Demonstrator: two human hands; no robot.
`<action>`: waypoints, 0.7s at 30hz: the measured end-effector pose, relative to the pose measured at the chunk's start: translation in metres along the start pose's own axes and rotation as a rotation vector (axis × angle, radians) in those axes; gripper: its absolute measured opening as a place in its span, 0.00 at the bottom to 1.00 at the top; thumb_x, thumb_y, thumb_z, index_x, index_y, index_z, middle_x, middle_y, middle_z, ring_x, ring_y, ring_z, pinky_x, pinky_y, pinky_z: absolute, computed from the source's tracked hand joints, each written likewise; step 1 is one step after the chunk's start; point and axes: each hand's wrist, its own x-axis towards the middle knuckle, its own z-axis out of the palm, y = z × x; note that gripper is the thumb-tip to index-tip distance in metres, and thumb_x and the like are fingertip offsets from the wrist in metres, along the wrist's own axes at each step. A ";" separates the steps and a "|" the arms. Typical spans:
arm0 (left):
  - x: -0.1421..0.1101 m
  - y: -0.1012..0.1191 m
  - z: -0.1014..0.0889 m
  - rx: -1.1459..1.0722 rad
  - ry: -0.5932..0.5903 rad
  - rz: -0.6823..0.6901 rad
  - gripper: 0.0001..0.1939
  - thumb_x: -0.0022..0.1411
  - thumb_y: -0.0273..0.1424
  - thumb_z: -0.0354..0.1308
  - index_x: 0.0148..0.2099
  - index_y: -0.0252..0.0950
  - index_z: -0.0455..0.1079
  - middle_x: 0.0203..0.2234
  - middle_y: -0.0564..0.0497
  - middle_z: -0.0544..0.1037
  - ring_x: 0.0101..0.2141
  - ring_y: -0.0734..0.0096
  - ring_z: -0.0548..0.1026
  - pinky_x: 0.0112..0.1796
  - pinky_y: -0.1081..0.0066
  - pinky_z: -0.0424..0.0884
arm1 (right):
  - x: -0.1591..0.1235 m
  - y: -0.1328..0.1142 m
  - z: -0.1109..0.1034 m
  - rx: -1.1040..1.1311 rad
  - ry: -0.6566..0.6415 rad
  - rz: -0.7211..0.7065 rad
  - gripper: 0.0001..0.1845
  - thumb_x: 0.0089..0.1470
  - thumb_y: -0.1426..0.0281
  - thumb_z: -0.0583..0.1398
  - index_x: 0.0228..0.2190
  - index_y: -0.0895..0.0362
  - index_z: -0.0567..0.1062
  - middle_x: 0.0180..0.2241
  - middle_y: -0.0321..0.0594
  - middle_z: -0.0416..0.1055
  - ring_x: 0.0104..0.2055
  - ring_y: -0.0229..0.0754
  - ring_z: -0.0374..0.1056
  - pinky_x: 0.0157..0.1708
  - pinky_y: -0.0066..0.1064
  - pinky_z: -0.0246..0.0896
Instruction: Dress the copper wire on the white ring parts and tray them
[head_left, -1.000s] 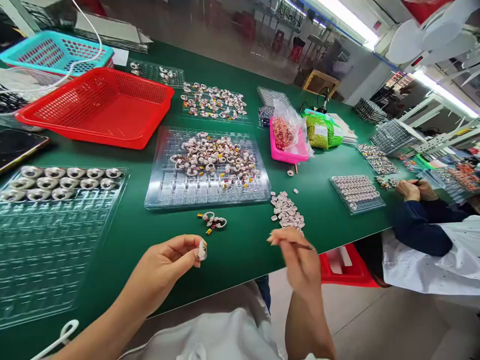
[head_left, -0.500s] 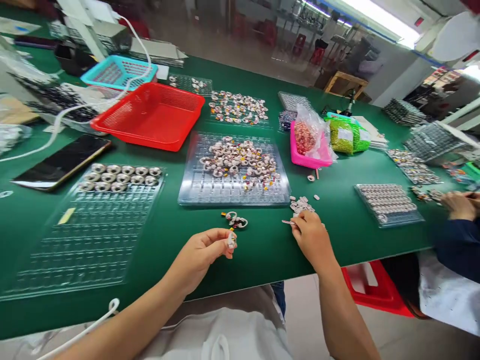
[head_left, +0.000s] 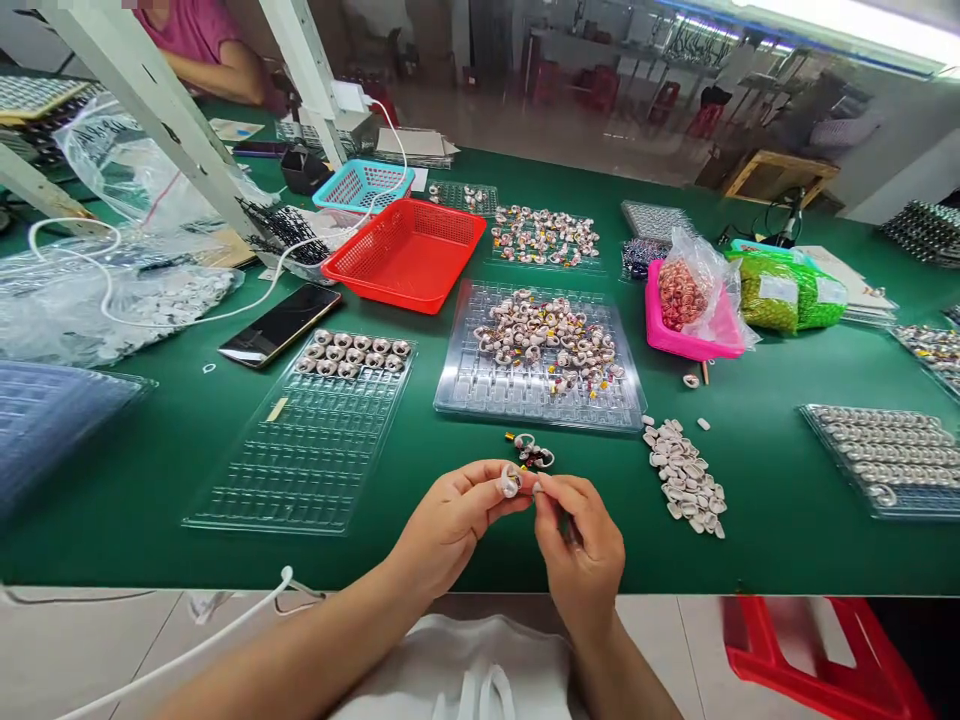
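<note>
My left hand [head_left: 450, 520] pinches a small white ring-shaped part [head_left: 511, 482] between thumb and fingers above the table's front edge. My right hand [head_left: 581, 545] is closed and meets it at the fingertips, touching the same part; a thin tool seen earlier in it is hidden now. Just beyond lie a few wired ring parts [head_left: 531, 450]. A loose heap of small white pieces [head_left: 684, 475] lies to the right. A clear tray [head_left: 540, 362] piled with wired rings sits behind, and another clear tray [head_left: 315, 440] with finished rings along its far rows lies to the left.
On the green table stand a red basket [head_left: 405, 250], a turquoise basket [head_left: 364, 185], a pink bin [head_left: 694, 335] with bagged parts, green bags [head_left: 787, 290], a phone [head_left: 279, 325], a white cable [head_left: 187, 320] and more trays [head_left: 874, 455]. A person in pink [head_left: 202, 45] sits far left.
My right hand left the white heap and came to my left hand's part. The view swung left and back, so the co-worker at the right dropped out of sight.
</note>
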 end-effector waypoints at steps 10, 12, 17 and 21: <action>0.002 0.004 -0.007 0.032 0.074 0.017 0.08 0.56 0.32 0.70 0.35 0.31 0.81 0.33 0.44 0.82 0.36 0.66 0.77 0.40 0.71 0.74 | 0.013 -0.004 -0.005 -0.186 -0.095 -0.215 0.16 0.58 0.81 0.59 0.44 0.51 0.73 0.35 0.40 0.75 0.35 0.42 0.72 0.31 0.32 0.71; 0.002 0.003 -0.009 0.053 0.063 0.016 0.08 0.55 0.32 0.70 0.34 0.31 0.80 0.31 0.46 0.81 0.33 0.69 0.76 0.37 0.73 0.73 | 0.012 -0.009 -0.008 -0.124 -0.164 -0.171 0.16 0.58 0.81 0.59 0.45 0.51 0.73 0.35 0.39 0.75 0.34 0.41 0.72 0.31 0.31 0.70; -0.001 0.004 -0.010 0.023 -0.001 -0.027 0.09 0.53 0.32 0.71 0.31 0.31 0.78 0.26 0.48 0.79 0.29 0.71 0.74 0.35 0.73 0.73 | 0.010 -0.018 -0.016 0.072 -0.268 0.064 0.11 0.58 0.78 0.60 0.40 0.51 0.74 0.33 0.36 0.76 0.29 0.37 0.71 0.28 0.26 0.67; -0.002 0.007 -0.008 -0.118 -0.036 -0.130 0.09 0.52 0.30 0.72 0.30 0.30 0.78 0.25 0.49 0.77 0.27 0.74 0.73 0.32 0.75 0.72 | 0.008 -0.018 -0.014 0.225 -0.230 0.216 0.06 0.56 0.76 0.61 0.33 0.52 0.74 0.29 0.35 0.74 0.29 0.37 0.70 0.27 0.25 0.66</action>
